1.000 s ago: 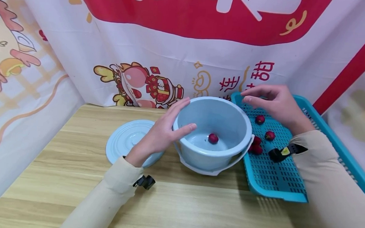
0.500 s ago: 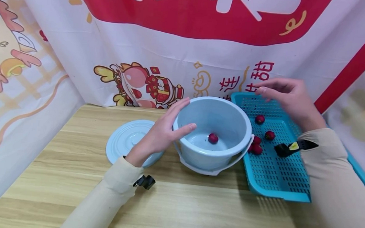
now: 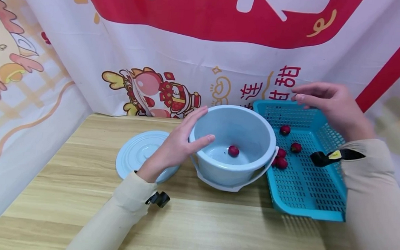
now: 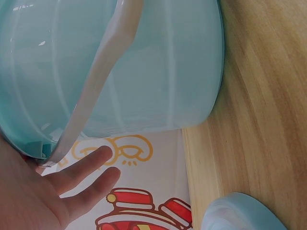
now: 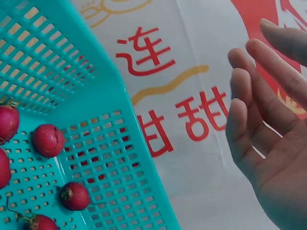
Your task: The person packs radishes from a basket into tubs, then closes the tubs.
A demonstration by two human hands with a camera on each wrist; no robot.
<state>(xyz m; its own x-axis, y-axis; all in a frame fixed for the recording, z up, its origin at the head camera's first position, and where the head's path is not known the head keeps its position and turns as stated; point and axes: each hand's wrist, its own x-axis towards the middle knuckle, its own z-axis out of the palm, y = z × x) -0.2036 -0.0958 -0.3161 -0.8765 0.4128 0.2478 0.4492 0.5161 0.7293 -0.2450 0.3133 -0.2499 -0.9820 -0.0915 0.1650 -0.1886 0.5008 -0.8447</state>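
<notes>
A light blue bucket (image 3: 222,175) stands in the middle of the table, with one red radish (image 3: 233,151) on its floor. My left hand (image 3: 176,144) rests at the bucket's left rim, thumb over the opening and fingers straight along the side. In the left wrist view, two fingers (image 4: 86,170) extend free of the wall beside the white handle (image 4: 91,91). Loosely bent and holding nothing, my right hand (image 3: 334,107) hovers above the back of the turquoise basket (image 3: 305,213). Several radishes (image 3: 295,147) lie in this basket, mostly along its left side.
A round light blue lid (image 3: 135,152) lies on the wooden table (image 3: 194,230) left of the bucket, partly under my left forearm. A printed cloth (image 3: 176,55) hangs right behind the bucket and basket. The basket sits close against the bucket's right side.
My right hand has moved right and slightly back, away from the bucket to above the basket's far side. The left hand, bucket and radishes look unmoved.
</notes>
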